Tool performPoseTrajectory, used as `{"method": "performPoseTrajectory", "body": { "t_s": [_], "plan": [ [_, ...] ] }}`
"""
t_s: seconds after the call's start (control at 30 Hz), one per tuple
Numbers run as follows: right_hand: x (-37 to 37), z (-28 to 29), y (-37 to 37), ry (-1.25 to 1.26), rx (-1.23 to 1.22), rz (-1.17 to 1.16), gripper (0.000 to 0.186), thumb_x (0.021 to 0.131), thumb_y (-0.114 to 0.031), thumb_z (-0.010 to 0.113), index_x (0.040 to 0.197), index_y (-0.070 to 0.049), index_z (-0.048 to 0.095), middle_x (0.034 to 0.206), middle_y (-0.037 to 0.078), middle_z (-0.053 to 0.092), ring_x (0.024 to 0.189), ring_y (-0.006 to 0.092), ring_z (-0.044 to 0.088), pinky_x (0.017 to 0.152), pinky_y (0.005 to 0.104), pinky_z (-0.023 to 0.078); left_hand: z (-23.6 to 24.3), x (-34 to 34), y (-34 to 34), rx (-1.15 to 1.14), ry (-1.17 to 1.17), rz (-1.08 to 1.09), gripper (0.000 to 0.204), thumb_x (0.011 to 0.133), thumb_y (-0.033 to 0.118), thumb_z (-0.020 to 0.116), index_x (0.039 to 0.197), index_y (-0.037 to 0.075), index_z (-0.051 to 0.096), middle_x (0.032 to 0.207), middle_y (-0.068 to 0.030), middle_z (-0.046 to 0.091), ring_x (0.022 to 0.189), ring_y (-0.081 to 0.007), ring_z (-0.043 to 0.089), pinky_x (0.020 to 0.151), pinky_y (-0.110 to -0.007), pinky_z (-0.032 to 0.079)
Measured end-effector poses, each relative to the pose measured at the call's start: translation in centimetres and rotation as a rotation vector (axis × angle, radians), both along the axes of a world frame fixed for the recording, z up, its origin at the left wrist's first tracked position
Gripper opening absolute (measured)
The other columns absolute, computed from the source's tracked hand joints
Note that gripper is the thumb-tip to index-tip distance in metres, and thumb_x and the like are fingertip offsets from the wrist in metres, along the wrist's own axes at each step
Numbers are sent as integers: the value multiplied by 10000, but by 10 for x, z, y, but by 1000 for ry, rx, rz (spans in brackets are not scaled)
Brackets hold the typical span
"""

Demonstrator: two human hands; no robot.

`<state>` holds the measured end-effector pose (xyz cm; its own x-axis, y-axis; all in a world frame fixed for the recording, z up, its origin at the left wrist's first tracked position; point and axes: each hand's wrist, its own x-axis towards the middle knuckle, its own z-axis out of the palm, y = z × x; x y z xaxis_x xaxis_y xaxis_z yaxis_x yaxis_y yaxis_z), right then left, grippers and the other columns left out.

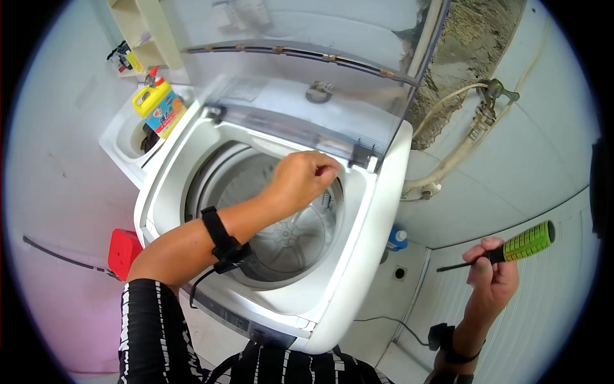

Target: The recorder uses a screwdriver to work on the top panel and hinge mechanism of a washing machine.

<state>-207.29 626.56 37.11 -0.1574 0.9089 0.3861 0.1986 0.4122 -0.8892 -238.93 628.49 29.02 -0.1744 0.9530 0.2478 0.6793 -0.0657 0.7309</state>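
Observation:
A top-loading washing machine (358, 256) stands in front of me with its see-through lid (358, 115) raised. Above the opening, near the rear right rim, is my left hand (304, 179); its fingers are curled closed, and whatever they may hold is hidden. Below it lies the pale round drum bottom (288, 237). Off to the right of the machine, my right hand (492, 275) pinches a screwdriver (527, 242) where its green and black handle meets the shaft. The dark shaft points left, away from the machine's side by a gap.
A yellow jug (160, 105) stands by a white sink (121, 141) at the back left. Left of the machine is a red container (123, 253). A tap (495, 93) with a hose is on the right wall. Near the floor drain (400, 273) sits a blue bottle (396, 238).

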Motion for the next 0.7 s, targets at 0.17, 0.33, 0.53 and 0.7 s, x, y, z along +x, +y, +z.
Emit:
{"method": "performPoseTrajectory", "body": {
  "t_s": [0.17,0.33,0.53,0.7],
  "plan": [
    [39,-37,-6,-24,-92,-101,189,871,-108,591,1015,7,548,792,92,623,660,84,543,509,171,366,-28,9,9,-30,-148,121,228,823,121,631,1020,12,665,735,-33,612,654,-76,522,614,-228,448],
    [46,-55,-12,2,-216,-124,196,873,-104,593,1013,25,543,793,88,619,706,110,567,527,185,366,-45,15,15,-39,-430,159,262,819,105,641,1052,-13,654,706,57,516,642,-36,439,597,-189,399],
    [53,-60,-16,11,-269,-146,208,869,-104,602,1019,27,543,793,77,611,717,113,569,532,187,361,-45,30,20,-21,-570,265,266,807,109,665,1040,-20,654,701,67,506,633,-25,425,591,-177,388],
    [54,-69,-20,53,-298,-120,199,874,-104,595,1018,24,544,791,71,608,716,111,566,542,188,374,-53,38,27,42,-616,326,232,798,113,670,979,-31,662,666,50,514,608,-33,436,565,-187,391]
  ]
}}
